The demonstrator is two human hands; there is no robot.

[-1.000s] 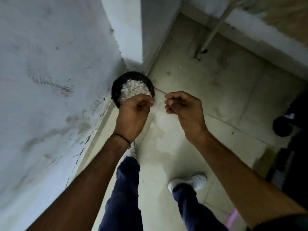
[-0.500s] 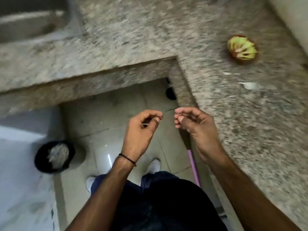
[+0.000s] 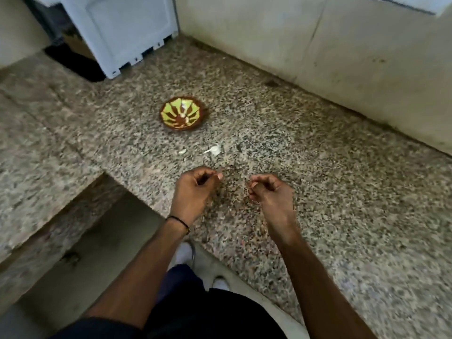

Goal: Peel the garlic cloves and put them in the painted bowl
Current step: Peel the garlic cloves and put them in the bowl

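The painted bowl (image 3: 171, 116), brown with green petals, sits on the granite counter (image 3: 330, 204) and holds a few pale peeled cloves. Between the bowl and my hands lie a garlic clove (image 3: 214, 150) and a smaller pale piece (image 3: 182, 151). My left hand (image 3: 195, 189) hovers over the counter's front edge, fingers curled and thumb against forefinger, with nothing visible in it. My right hand (image 3: 269, 194) is beside it over the counter, also curled, with nothing showing. Both hands are a short way in front of the clove, apart from it.
A white appliance (image 3: 122, 28) stands at the back left of the counter, with a dark gap beside it. A pale wall (image 3: 318, 45) runs along the back. The counter steps around a floor recess (image 3: 85, 253) at lower left, where my shoes (image 3: 183, 253) stand.
The view has swung from the black bin of peels on the floor up to the counter. Both hands moved from over the bin to above the counter near the clove.
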